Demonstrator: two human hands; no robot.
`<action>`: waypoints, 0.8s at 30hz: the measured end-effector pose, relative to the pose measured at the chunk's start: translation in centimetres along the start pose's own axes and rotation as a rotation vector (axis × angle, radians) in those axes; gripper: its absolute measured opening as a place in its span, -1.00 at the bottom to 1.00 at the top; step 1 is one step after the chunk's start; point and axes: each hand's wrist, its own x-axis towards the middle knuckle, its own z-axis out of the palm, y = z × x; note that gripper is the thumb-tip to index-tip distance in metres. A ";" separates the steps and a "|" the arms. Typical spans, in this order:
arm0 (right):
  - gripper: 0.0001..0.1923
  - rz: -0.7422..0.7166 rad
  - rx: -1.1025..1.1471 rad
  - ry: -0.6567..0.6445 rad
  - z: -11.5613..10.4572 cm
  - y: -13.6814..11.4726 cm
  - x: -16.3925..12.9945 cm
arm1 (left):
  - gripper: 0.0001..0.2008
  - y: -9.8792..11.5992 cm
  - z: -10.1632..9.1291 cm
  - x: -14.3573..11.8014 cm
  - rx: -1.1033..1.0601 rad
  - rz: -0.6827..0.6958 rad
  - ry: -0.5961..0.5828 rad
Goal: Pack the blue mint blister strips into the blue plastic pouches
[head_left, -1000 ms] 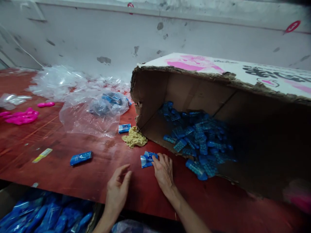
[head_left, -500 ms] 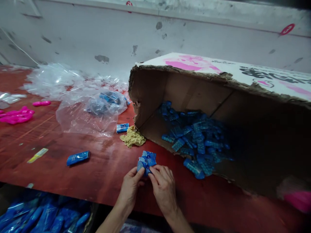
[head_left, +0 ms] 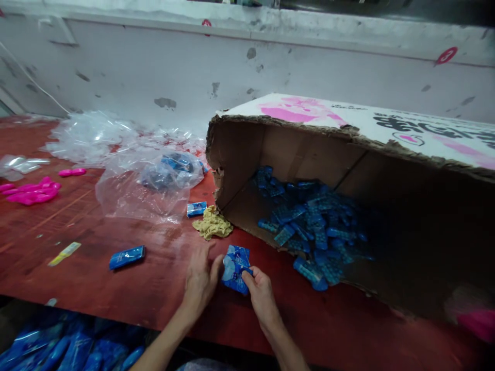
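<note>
One right hand [head_left: 261, 291]: thumb and fingers clamped on the right edge of the blue card [head_left: 235, 265], in front of the box [head_left: 240, 154].
Left hand [head_left: 201, 275]: thumb and fingers apart, just beside the card's left edge, touch impossible to tell.
Blue card: printed, near the left end of the box's opening.
Yellow cloth [head_left: 212, 223]: crumpled at the box's lower left corner.
Small packet [head_left: 196, 208]: just left of the box.
Larger packet [head_left: 127, 257]: lying on the red table [head_left: 166, 263], well left of the box.
Blue pieces [head_left: 317, 221]: heaped inside the box.
Clear bag [head_left: 131, 198]: left of the box.
Pink pieces [head_left: 34, 191]: far left of the box.
</note>
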 end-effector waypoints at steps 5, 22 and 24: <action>-0.79 -0.022 -0.100 0.081 -0.2 0.8 0.4 | -0.61 -1.4 0.4 6.9 0.588 0.123 -0.003; -0.80 -0.124 -0.147 0.088 0.1 -0.8 -0.5 | -0.64 2.0 2.0 -4.5 -0.817 -0.694 -0.278; -0.80 -0.119 -0.096 0.063 0.5 -1.0 -0.8 | -0.72 2.2 2.5 -4.7 -0.855 -0.705 -0.169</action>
